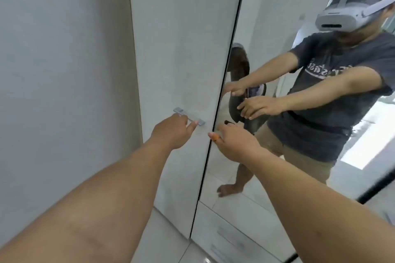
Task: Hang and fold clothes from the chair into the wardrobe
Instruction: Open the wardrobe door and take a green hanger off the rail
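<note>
Wardrobe (183, 53) doors fill the view ahead, shut edge to edge — a pale plain door on the left, a mirrored door (267, 17) on the right. Left hand (173, 129) curls its fingers round the metal bar handle (189, 116) of the plain door. Right hand (233, 141) reaches to the mirrored door's edge, fingers loosely extended, holding nothing — its reflection shows the person with both arms outstretched.

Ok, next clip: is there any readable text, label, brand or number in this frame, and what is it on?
T-shirt print, seen in the mirror door: one line of white lettering above a curved stroke, mirrored and too blurred to read.
Headset, wardrobe door, handle: no markings visible.
</note>
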